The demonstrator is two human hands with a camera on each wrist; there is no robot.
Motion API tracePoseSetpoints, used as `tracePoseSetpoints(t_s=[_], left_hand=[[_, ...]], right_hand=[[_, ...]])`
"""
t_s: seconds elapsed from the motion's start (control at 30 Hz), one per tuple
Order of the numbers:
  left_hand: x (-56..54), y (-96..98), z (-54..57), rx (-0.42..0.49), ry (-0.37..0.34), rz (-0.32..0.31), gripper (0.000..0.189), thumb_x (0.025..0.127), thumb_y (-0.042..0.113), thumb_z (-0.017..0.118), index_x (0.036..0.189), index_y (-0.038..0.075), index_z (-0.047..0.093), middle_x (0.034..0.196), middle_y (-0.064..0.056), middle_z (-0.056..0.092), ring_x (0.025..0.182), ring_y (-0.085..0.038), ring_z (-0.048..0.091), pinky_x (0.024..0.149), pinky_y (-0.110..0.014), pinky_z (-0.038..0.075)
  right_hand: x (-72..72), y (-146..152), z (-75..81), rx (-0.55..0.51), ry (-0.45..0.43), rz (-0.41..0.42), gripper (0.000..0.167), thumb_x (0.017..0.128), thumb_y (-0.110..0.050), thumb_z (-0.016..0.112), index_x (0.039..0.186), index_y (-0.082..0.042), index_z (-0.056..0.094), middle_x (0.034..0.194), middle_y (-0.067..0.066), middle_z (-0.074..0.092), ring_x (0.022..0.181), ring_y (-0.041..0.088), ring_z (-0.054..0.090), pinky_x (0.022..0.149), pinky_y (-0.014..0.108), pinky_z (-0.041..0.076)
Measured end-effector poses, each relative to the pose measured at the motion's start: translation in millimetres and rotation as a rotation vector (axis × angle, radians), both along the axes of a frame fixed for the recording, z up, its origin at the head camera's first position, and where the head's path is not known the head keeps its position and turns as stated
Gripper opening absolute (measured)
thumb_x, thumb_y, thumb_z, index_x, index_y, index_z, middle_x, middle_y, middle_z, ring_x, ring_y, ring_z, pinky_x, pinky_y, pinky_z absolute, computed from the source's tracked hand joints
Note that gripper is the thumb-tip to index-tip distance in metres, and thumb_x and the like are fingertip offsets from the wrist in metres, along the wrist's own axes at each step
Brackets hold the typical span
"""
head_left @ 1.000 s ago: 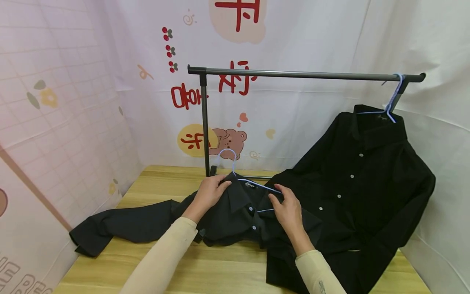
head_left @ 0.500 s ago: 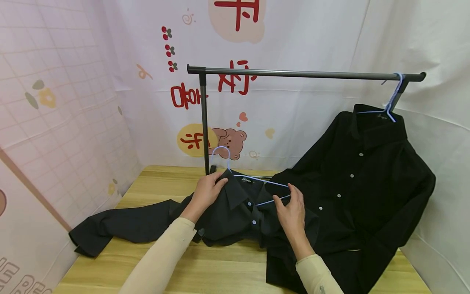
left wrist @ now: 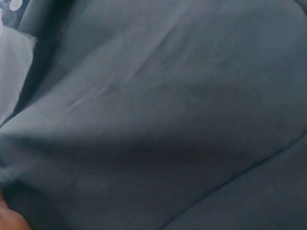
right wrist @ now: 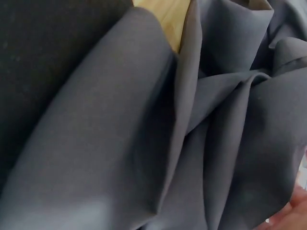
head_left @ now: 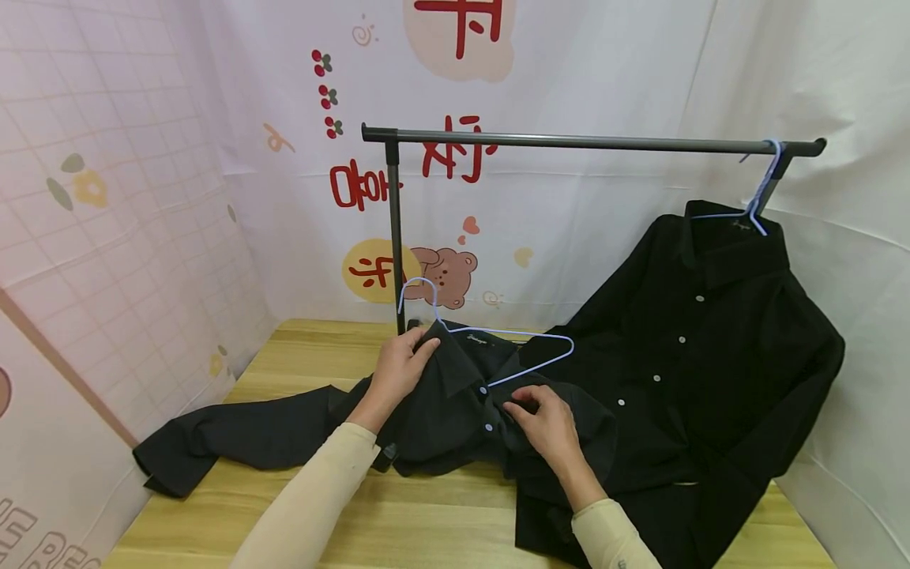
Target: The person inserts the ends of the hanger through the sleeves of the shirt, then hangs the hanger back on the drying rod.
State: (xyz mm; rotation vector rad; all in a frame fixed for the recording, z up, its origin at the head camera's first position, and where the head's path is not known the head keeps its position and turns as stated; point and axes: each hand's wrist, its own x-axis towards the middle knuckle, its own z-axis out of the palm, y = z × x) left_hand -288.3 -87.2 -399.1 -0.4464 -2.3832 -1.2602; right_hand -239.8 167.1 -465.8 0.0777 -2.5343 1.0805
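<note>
A black button-up shirt (head_left: 441, 431) lies on the wooden table in the head view, one sleeve stretched to the left. A light-blue wire hanger (head_left: 536, 334) sits partly inside its neck. The hanger's hook rises above the collar, and its right end sticks out bare over the shirt. My left hand (head_left: 400, 371) grips the shirt at the shoulder beside the collar, the hanger's left part hidden beneath the cloth there. With thumb and fingers my right hand (head_left: 546, 420) pinches the shirt's front, below the bare hanger end. Both wrist views are mostly filled by dark cloth.
A dark metal clothes rack (head_left: 569, 142) stands at the back. From its right end hangs a second black shirt (head_left: 725, 316) on a blue hanger (head_left: 759, 197), its lower part spreading over the table (head_left: 426, 521). White printed cloth (head_left: 604, 63) encloses the back and sides.
My right hand has left the hanger's right end and come down to the shirt front. That end now shows fully. The hook and collar have shifted up and left slightly with my left hand.
</note>
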Motion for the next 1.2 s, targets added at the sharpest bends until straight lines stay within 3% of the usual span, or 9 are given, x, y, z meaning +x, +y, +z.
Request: tracePoseSetpoints(t_s=[0.1, 0.3, 0.5, 0.63, 0.73, 0.87, 1.03, 1.1, 1.2], left_hand=[[1.5, 1.4, 1.5, 0.004, 0.018, -0.020, 0.013, 0.099, 0.022, 0.064, 0.097, 0.010, 0.069, 0.074, 0.000, 0.060, 0.068, -0.018, 0.053, 0.063, -0.034, 0.042], [2.7, 2.7, 2.6, 0.015, 0.013, -0.030, 0.013, 0.098, 0.021, 0.064, 0.097, 0.009, 0.069, 0.076, -0.001, 0.061, 0.070, -0.019, 0.053, 0.064, -0.034, 0.042], [4.1, 3.8, 2.8, 0.024, 0.000, -0.038, 0.012, 0.098, 0.021, 0.065, 0.096, 0.010, 0.070, 0.076, 0.000, 0.062, 0.069, -0.018, 0.054, 0.064, -0.033, 0.043], [5.5, 4.6, 3.4, 0.035, -0.005, -0.054, 0.012, 0.098, 0.021, 0.065, 0.096, 0.010, 0.070, 0.074, 0.001, 0.061, 0.069, -0.017, 0.053, 0.064, -0.033, 0.043], [5.1, 4.1, 2.7, 0.042, -0.004, -0.051, 0.013, 0.098, 0.022, 0.065, 0.095, 0.010, 0.069, 0.072, 0.001, 0.059, 0.067, -0.018, 0.053, 0.062, -0.033, 0.043], [2.5, 0.1, 0.2, 0.056, -0.013, -0.023, 0.015, 0.099, 0.023, 0.064, 0.096, 0.009, 0.069, 0.074, -0.001, 0.060, 0.068, -0.020, 0.054, 0.063, -0.034, 0.043], [-0.7, -6.9, -2.0, 0.085, -0.029, 0.025, 0.017, 0.099, 0.025, 0.064, 0.101, 0.009, 0.070, 0.084, -0.004, 0.066, 0.076, -0.022, 0.057, 0.069, -0.036, 0.044], [-0.5, -8.8, -2.1, 0.103, -0.038, 0.030, 0.018, 0.099, 0.025, 0.064, 0.101, 0.008, 0.070, 0.084, -0.005, 0.067, 0.077, -0.022, 0.057, 0.069, -0.036, 0.044], [0.9, -9.6, -0.9, 0.118, -0.042, 0.024, 0.019, 0.098, 0.026, 0.065, 0.100, 0.007, 0.070, 0.084, -0.006, 0.066, 0.076, -0.023, 0.056, 0.069, -0.036, 0.044]], right_hand=[[1.0, -3, 1.0, 0.020, -0.017, 0.059, 0.016, 0.085, -0.027, 0.080, 0.094, -0.015, 0.076, 0.090, -0.002, 0.065, 0.082, 0.016, 0.060, 0.075, 0.039, 0.048], [5.0, -6, 4.1, 0.067, -0.015, 0.095, 0.034, 0.084, -0.041, 0.078, 0.108, -0.017, 0.076, 0.098, -0.004, 0.063, 0.090, 0.016, 0.057, 0.078, 0.039, 0.046], [4.4, -8, 0.2, 0.335, 0.239, 0.127, 0.022, 0.084, -0.025, 0.079, 0.104, -0.014, 0.079, 0.088, -0.002, 0.065, 0.081, 0.020, 0.061, 0.072, 0.041, 0.050], [2.9, -9, -3.9, 0.521, 0.416, 0.099, 0.013, 0.082, -0.018, 0.081, 0.094, -0.012, 0.079, 0.080, 0.001, 0.065, 0.072, 0.022, 0.063, 0.061, 0.039, 0.050], [3.0, -8, -6.8, 0.582, 0.502, 0.032, 0.010, 0.080, -0.016, 0.081, 0.086, -0.010, 0.076, 0.076, 0.003, 0.063, 0.067, 0.023, 0.062, 0.056, 0.037, 0.047], [2.6, -3, -8.5, 0.501, 0.504, -0.153, 0.011, 0.083, -0.013, 0.074, 0.079, -0.005, 0.069, 0.072, 0.009, 0.062, 0.058, 0.030, 0.060, 0.052, 0.040, 0.044], [0.2, 11, -6.7, 0.159, 0.264, -0.379, 0.013, 0.087, -0.015, 0.063, 0.085, -0.007, 0.073, 0.083, 0.012, 0.070, 0.068, 0.039, 0.064, 0.060, 0.054, 0.047], [-1.3, 17, -5.4, 0.048, 0.152, -0.403, 0.019, 0.088, -0.015, 0.060, 0.094, -0.010, 0.076, 0.093, 0.011, 0.072, 0.080, 0.039, 0.066, 0.069, 0.057, 0.047], [-2.4, 24, -1.4, -0.063, 0.045, -0.355, 0.030, 0.092, -0.012, 0.052, 0.112, -0.011, 0.074, 0.110, 0.012, 0.070, 0.099, 0.037, 0.064, 0.085, 0.057, 0.045]])
